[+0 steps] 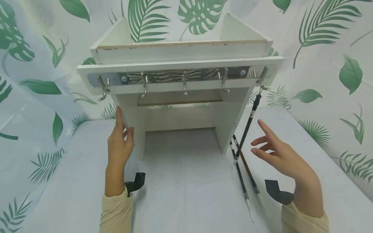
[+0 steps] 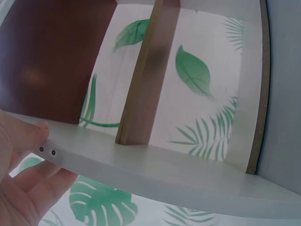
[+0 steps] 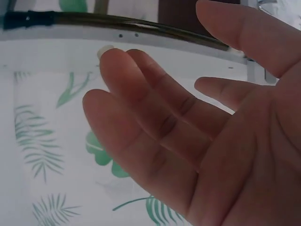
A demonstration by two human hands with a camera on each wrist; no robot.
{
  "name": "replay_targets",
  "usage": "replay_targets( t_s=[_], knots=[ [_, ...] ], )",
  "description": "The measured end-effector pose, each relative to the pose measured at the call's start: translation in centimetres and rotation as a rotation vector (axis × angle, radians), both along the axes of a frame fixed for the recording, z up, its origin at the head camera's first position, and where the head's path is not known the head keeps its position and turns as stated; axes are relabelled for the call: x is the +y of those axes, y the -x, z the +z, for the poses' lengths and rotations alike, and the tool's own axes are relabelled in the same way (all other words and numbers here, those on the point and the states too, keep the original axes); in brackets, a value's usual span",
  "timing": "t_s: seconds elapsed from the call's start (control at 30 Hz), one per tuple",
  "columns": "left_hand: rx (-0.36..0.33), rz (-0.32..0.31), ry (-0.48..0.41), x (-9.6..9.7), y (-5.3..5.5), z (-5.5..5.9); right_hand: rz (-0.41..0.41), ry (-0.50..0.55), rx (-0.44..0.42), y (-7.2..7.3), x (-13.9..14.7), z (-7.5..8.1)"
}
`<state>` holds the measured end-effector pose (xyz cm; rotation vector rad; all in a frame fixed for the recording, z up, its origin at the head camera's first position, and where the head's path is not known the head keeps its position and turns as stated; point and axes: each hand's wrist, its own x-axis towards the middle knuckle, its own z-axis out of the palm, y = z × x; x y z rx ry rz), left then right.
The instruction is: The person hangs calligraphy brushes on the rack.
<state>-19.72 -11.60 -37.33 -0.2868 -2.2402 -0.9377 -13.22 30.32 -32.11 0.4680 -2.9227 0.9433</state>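
A white wall shelf [image 1: 183, 51] stands on the table, with a rail of metal hooks [image 1: 184, 82] across its front. My left hand [image 1: 120, 145] holds the shelf's left side panel [image 2: 155, 176]; in the left wrist view the thumb lies on its inner face and the fingers lie outside. A dark-handled calligraphy brush [image 1: 247, 127] hangs by its loop from the rightmost hook [image 1: 263, 77], slanting down to the left. My right hand [image 1: 276, 152] is just right of that brush, apart from it, fingers spread and holding nothing.
Two more brushes [image 1: 242, 181] lie on the table [image 1: 180, 194] below the hanging one, pale tips toward me. Inside the shelf runs a brown-edged board [image 1: 180, 98]. A leaf-patterned cloth [image 1: 329, 71] covers the wall behind and at both sides.
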Motion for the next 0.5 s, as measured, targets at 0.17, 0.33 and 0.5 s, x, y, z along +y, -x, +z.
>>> replay_targets(
  t_s=[0.17, 0.33, 0.5],
  knots=[
    [-0.007, 0.0, -0.003, 0.04, 0.07, -0.07, -0.023, -0.043, -0.068, 0.41, 0.14, -0.31],
    [-0.006, -0.002, -0.005, 0.02, 0.14, -0.09, -0.022, -0.051, -0.068, 0.46, 0.31, -0.49],
    [0.013, -0.007, -0.01, -0.07, 0.13, -0.14, -0.023, -0.065, -0.073, 0.73, 0.56, -0.63]
  ],
)
